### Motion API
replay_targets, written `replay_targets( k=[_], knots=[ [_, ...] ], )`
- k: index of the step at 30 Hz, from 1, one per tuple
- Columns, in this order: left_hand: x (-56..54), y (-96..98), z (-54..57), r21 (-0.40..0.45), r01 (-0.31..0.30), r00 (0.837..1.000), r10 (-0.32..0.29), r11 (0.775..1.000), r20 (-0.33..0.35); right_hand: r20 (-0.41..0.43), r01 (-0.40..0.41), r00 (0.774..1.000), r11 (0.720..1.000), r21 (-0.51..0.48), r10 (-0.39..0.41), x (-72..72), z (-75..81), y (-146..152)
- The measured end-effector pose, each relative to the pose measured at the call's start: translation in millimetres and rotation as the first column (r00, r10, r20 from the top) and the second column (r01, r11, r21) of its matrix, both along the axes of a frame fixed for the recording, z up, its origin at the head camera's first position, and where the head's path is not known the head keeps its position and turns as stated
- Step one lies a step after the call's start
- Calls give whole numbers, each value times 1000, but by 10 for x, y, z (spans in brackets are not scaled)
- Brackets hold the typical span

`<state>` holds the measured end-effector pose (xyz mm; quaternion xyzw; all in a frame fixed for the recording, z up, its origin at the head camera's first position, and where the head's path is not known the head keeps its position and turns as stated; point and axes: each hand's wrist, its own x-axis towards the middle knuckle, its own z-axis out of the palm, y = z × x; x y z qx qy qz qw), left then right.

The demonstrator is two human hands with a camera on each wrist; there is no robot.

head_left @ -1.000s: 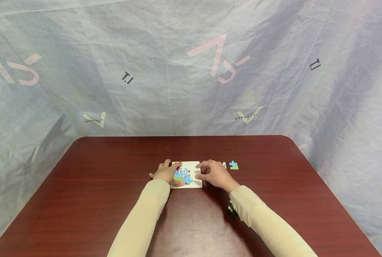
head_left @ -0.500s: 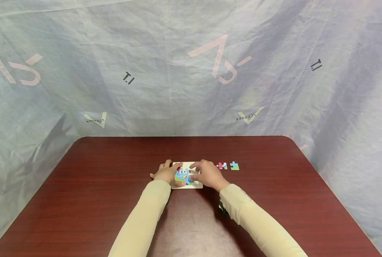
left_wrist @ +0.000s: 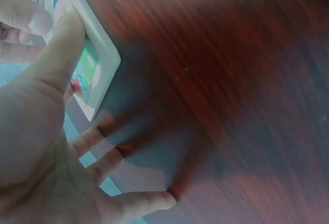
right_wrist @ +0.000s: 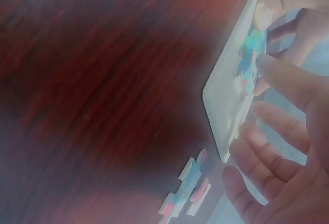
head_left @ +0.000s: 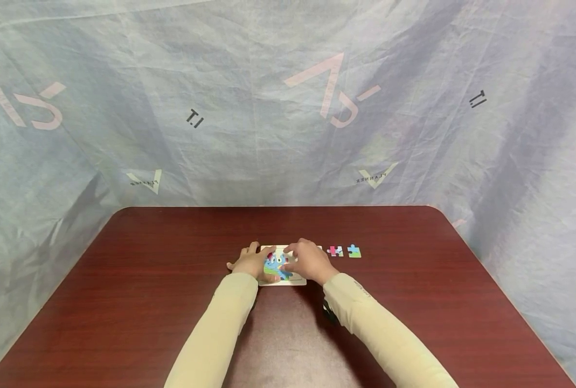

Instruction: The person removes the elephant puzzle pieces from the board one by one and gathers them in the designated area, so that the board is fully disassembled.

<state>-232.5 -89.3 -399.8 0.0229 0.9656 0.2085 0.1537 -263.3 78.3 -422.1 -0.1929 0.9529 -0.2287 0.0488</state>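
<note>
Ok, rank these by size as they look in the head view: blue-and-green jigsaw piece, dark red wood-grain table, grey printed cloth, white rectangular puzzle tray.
Grey printed cloth
Dark red table
White puzzle tray, partly covered
Blue-and-green piece

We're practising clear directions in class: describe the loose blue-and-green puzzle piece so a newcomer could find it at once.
On the dark red table, find the pale puzzle tray. To its right, past a loose pink-and-white puzzle part, lies the target piece. It is blue above and green below, while its neighbour shows bright pink.
</note>
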Motion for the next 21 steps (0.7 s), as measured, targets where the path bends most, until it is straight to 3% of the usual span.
replay_targets(
  k=[4, 5, 9, 11, 12, 14, 21],
  knots=[
    [-55, -15, -78, -3, 0, 1000, 0, 1000, -14, 16, -21, 1000, 998, 53, 20, -25, -2, -12],
    [-105, -33, -173, -10, 5, 1000, -5, 1000, -29, 13, -32, 999, 997, 67, 31, -31, 0, -15],
    [-161, -38, -241, -23, 2, 1000, -2, 1000, -23, 10, -69, 998, 992, 101, 68, -47, 18, -17],
    [-144, -33, -214, -24, 2, 1000, -2, 1000, -18, 14, -78, 997, 992, 100, 77, -52, 27, -18],
    [-103, -15, -127, -19, -4, 1000, 4, 1000, -2, 19, -77, 997, 993, 94, 76, -54, 29, -17],
    [-68, -10, -76, -17, -2, 1000, 2, 1000, 1, 24, -76, 997, 994, 77, 74, -53, 31, -16],
    [-15, -3, -13, -2, -1, 1000, 1, 1000, -5, 6, -67, 998, 998, 4, 67, -41, -1, 6]
  ],
)
